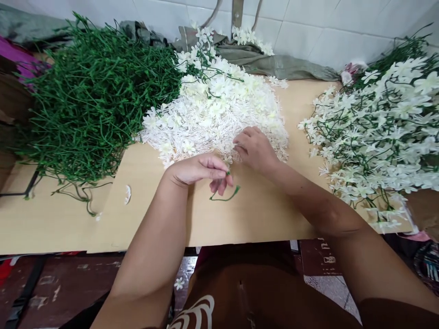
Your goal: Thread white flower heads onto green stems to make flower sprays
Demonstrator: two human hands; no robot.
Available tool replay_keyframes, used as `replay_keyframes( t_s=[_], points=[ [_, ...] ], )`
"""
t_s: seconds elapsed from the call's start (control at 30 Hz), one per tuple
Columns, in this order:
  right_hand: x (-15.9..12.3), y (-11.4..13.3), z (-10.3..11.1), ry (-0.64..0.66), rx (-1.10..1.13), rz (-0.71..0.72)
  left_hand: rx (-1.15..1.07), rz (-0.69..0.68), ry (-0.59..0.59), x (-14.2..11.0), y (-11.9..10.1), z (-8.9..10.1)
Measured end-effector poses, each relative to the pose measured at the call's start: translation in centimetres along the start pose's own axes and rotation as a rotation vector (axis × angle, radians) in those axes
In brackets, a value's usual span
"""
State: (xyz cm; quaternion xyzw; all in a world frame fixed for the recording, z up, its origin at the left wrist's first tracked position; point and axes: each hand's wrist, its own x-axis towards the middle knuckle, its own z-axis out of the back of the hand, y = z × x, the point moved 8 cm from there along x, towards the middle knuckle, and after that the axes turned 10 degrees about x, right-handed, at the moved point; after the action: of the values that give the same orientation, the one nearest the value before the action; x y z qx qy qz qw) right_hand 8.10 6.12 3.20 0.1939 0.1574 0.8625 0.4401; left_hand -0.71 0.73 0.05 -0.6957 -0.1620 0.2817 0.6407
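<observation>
Flowered sprays (387, 137) at right appear complete, bare stems (99, 100) and loose blossoms (219, 114) remain, the left hand (209, 173) pinches a green stem (224, 200) above the table (274, 210), and the grip of the right hand (255, 148) cannot be determined.

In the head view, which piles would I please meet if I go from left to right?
Pile of green stems → heap of white blossoms → pile of white flowers on green stems.
</observation>
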Motion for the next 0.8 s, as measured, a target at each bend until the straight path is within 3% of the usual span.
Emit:
replay_keyframes(
  t_s=[0.1,0.17,0.27,0.4,0.5,0.57,0.8],
  points=[
    [0.2,-0.6,1.5,-0.13,0.065,0.053,0.103,0.048,0.188,1.0,0.6,-2.1],
    [-0.1,-0.9,2.3,-0.203,0.083,0.077,0.138,0.042,0.148,1.5,0.7,-2.0],
    [-0.8,-0.3,2.1,-0.17,0.099,0.104,0.152,0.071,-0.094,1.5,1.0,0.4],
    [-1.8,1.2,-0.3,0.06,0.09,0.063,0.075,0.121,-0.576,-0.6,1.2,5.2],
    [-2.2,1.3,-1.1,0.146,0.016,0.001,-0.003,0.119,-0.727,-2.2,1.1,6.8],
    [-2.3,0.9,-1.2,0.193,-0.034,-0.024,-0.032,0.079,-0.698,-2.7,0.7,6.7],
    [-2.4,1.0,-0.3,0.146,-0.027,-0.088,-0.009,0.044,-0.334,-2.1,0.8,4.4]
  ],
)
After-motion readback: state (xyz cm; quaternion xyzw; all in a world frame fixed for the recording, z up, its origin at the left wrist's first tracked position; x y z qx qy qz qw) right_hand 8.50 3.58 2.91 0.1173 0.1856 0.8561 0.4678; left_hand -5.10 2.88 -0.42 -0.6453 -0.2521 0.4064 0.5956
